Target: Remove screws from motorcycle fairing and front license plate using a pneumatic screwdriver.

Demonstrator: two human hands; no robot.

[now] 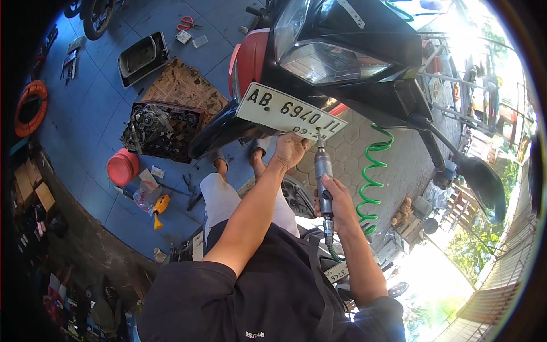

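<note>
My right hand is wrapped round a grey air ratchet, whose tip meets the lower right part of a white licence plate. A green coiled air hose joins the tool's lower end. At the plate's bottom edge, my left hand is closed with its fingers curled against the rim; part of them is hidden behind the plate. The plate sits on the front of a black and red scooter, below its headlight.
Left of the front wheel, a dirty engine part lies beside cardboard. A black tray, red bucket, orange coil and yellow bottle stand on the blue tiles. A mirror juts out at right, near more green hose.
</note>
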